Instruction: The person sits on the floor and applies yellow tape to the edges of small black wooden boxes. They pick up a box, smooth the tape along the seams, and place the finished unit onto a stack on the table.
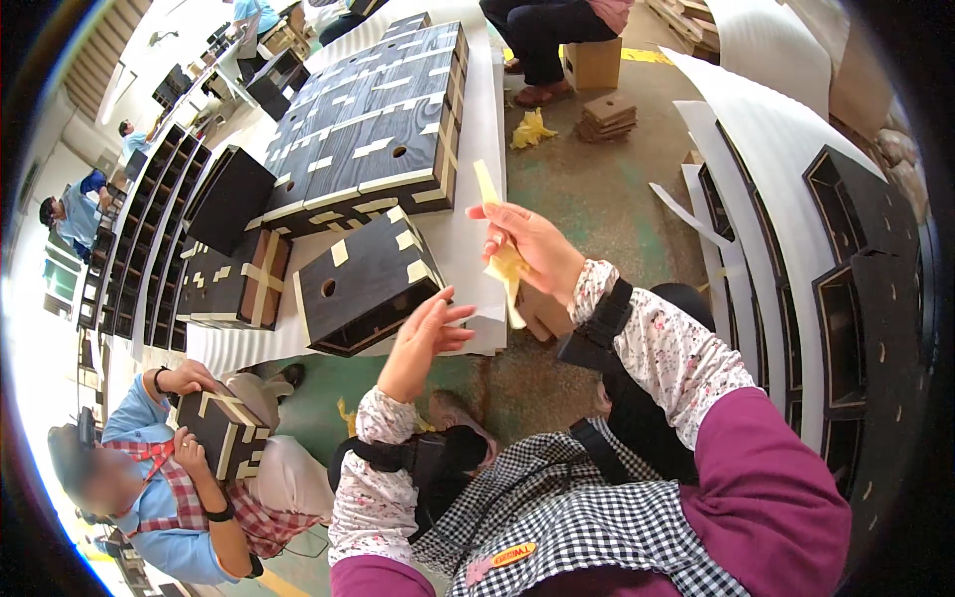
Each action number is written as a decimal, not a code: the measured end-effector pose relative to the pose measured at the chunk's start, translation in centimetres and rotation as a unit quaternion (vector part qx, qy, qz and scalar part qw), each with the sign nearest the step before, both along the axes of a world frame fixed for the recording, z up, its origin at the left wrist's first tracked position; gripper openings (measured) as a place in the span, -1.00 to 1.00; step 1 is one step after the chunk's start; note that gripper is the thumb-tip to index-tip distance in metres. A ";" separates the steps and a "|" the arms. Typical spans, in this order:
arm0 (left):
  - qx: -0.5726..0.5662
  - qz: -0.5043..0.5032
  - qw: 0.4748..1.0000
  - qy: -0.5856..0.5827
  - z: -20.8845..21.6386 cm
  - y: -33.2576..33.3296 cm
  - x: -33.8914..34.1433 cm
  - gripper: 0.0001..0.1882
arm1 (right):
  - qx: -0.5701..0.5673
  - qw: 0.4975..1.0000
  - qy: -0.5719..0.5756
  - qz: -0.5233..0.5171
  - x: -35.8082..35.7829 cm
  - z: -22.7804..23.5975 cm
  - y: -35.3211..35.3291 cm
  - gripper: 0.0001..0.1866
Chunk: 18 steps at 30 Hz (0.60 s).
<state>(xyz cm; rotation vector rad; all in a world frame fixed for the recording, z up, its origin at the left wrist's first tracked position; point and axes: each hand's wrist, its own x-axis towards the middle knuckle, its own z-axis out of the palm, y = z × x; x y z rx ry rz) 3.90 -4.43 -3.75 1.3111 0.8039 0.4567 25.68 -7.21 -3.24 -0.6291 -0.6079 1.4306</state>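
Observation:
In my right hand (532, 247) the fingers pinch a crumpled strip of pale yellow masking tape (509, 263), one end standing up and another hanging down. My left hand (426, 343) holds nothing, its fingers apart, close to the near corner of a black wooden box (370, 276). That box rests tilted on the white-covered table (487, 323), with a round hole in its top and bits of yellow tape along its edges. Whether my left fingertips touch the box, I cannot tell.
Rows of taped black boxes (373, 124) fill the table beyond. At lower left a co-worker (189, 468) holds another black box (224, 428). Black shelf-like boxes with white foam sheets (776, 289) stand at right. Brown wooden pieces (607, 117) and crumpled yellow tape (533, 129) lie on the floor.

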 end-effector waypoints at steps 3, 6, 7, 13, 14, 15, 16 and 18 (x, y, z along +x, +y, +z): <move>0.013 0.035 0.997 0.066 0.0 1.7 -1.7 -0.44 | 0.002 0.992 -0.127 -0.001 0.7 -0.5 0.2 -0.70; -0.066 0.139 0.988 0.012 -0.7 2.3 -2.5 -0.49 | -0.019 0.986 -0.163 0.031 -0.4 -1.0 -0.1 -0.73; -0.099 0.173 0.979 -0.030 -1.1 2.4 -2.4 -0.53 | -0.031 0.982 -0.179 0.047 -0.6 -1.0 -0.3 -0.74; -0.141 0.285 0.928 -0.192 -3.7 4.7 -3.3 -0.80 | -0.019 0.962 -0.255 0.092 -1.4 -1.8 -0.1 -0.63; -0.143 0.270 0.933 -0.190 -3.9 5.0 -3.7 -0.81 | -0.030 0.966 -0.240 0.096 -1.4 -2.3 0.2 -0.63; -0.145 0.255 0.937 -0.188 -3.9 5.3 -4.1 -0.81 | -0.040 0.969 -0.224 0.099 -1.4 -2.6 0.4 -0.64; -0.153 0.245 0.938 -0.192 -3.8 5.7 -4.6 -0.85 | -0.056 0.974 -0.193 0.109 -1.1 -2.5 0.3 -0.67; -0.144 0.199 0.952 -0.180 -4.6 8.1 -6.8 -0.88 | -0.043 0.977 -0.180 0.109 -0.8 -2.4 0.2 -0.71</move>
